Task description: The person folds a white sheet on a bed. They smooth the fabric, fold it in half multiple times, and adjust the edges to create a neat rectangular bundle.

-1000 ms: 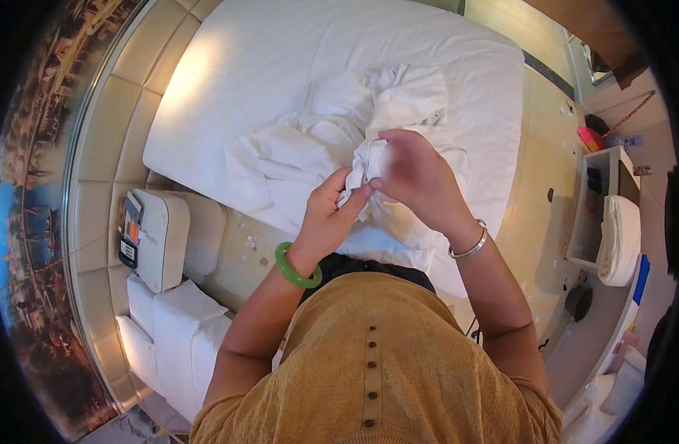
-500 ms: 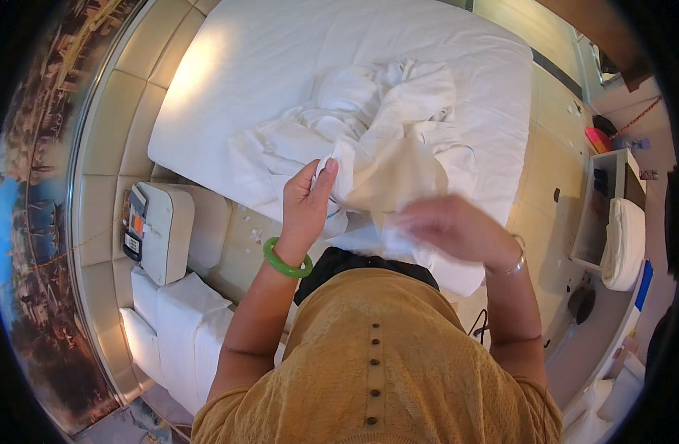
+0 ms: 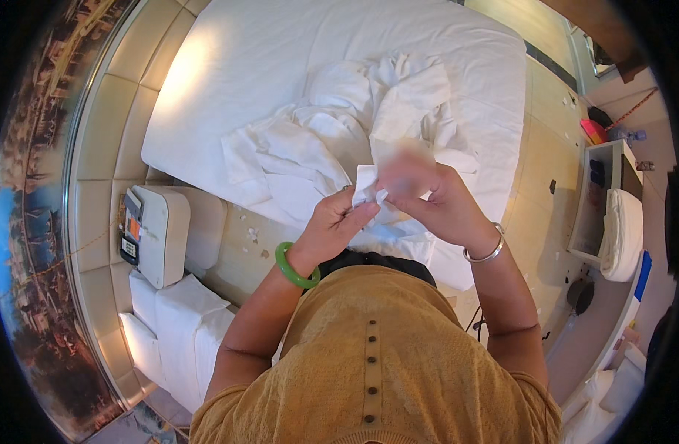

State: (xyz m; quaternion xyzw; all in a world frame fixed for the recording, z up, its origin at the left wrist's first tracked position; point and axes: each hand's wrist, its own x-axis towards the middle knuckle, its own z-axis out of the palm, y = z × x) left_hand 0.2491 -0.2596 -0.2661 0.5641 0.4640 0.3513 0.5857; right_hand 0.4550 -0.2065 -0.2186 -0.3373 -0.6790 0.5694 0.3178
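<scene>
A bunched white sheet (image 3: 302, 148) lies in loose folds on the near part of the bed (image 3: 265, 52). My left hand (image 3: 338, 226), below a green bangle, pinches an edge of this sheet between thumb and fingers. Close beside it, my right hand (image 3: 428, 192), with a silver bracelet at the wrist, is closed on the same edge. Its fingertips are smeared by motion. Between the two hands a short piece of white fabric stands up. Folds of the sheet hang down in front of my waist.
At the left, a white bedside table (image 3: 165, 237) carries a dark phone-like device. White linen (image 3: 187, 325) is stacked below it. To the right stand an open white shelf unit (image 3: 602, 192) and a folded white bundle (image 3: 622, 233). Small scraps dot the tiled floor (image 3: 543, 155).
My right hand has come up and left to meet the left hand at the fabric. The left hand has moved slightly right and down, and the raised part of the sheet has dropped.
</scene>
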